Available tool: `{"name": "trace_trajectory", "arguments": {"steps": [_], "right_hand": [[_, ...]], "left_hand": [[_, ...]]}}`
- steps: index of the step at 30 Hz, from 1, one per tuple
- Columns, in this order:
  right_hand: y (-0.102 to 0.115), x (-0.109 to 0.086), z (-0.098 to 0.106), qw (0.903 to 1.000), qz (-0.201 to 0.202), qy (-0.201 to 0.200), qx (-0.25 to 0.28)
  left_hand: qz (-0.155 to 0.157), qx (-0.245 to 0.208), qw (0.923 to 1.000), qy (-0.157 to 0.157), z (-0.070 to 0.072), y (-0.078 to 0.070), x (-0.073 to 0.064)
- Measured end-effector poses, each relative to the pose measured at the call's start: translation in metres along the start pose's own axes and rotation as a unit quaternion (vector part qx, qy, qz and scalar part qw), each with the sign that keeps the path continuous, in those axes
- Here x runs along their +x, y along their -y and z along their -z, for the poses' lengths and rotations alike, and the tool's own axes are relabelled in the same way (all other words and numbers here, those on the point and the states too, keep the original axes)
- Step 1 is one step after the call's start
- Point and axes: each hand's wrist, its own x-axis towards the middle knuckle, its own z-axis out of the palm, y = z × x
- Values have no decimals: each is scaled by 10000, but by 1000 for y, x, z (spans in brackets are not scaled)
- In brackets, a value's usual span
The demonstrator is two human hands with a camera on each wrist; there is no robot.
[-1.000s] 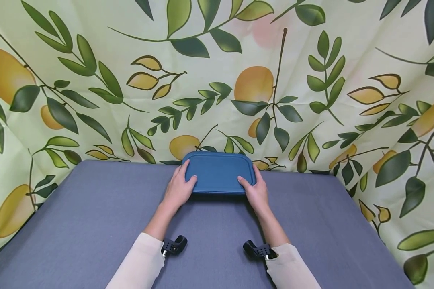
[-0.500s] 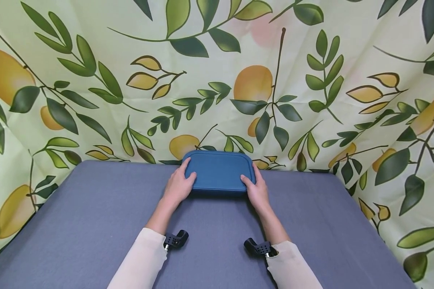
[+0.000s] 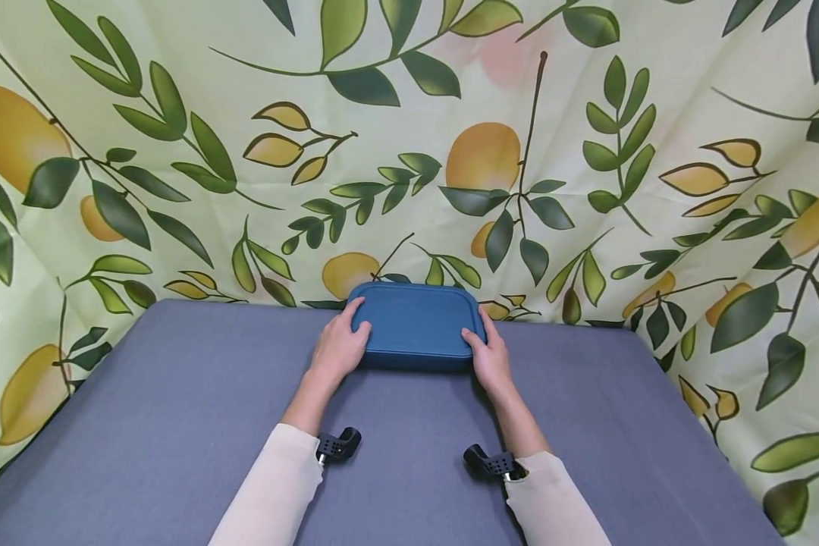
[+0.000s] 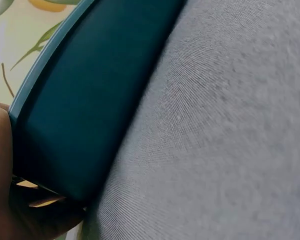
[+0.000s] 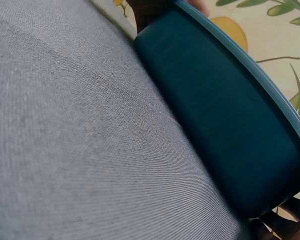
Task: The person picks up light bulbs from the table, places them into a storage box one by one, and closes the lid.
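Observation:
A blue rectangular box with rounded corners and a flat lid [image 3: 416, 318] is at the far edge of the cloth-covered table, in the middle of the head view. My left hand [image 3: 337, 345] grips its left end, thumb on the lid's rim and fingers along the side. At the opposite end my right hand [image 3: 491, 356] holds it the same way. The left wrist view shows the box's dark front wall [image 4: 85, 100], its bottom edge right at the cloth. From the right wrist, the same wall [image 5: 215, 110] slants across the view. The box's contents are hidden under the lid.
Grey-blue cloth [image 3: 177, 425] covers the table on both sides of the arms. Right behind the box hangs a curtain [image 3: 382, 189] printed with leaves and orange fruit, which also runs along the sides. A black wrist mount [image 3: 339, 445] sits at each cuff.
The box has tipped back a little, so more of its front wall shows below the lid. Both hands keep their grip, and the right thumb has shifted slightly outward on the lid.

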Motion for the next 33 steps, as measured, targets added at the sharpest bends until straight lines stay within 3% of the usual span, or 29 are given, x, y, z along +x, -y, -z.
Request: {"name": "trace_trajectory", "arguments": {"steps": [8,13,17,33], "right_hand": [[-6,4,4,9999,65,133,74],[-18,5,3,9996,264,-41,7],[-23,-1,2,9992,343,-218,37],[-27,-30,1,9985,489,-247,60]], "left_hand": [[64,-341,9993,-160,-8,2,-3],[-85,-1114,9926,-485,-19,15,-3],[-125,-1511,9869,-545,-24,20,-6],[17,-1586,9856,-578,-22,26,-39]]}}
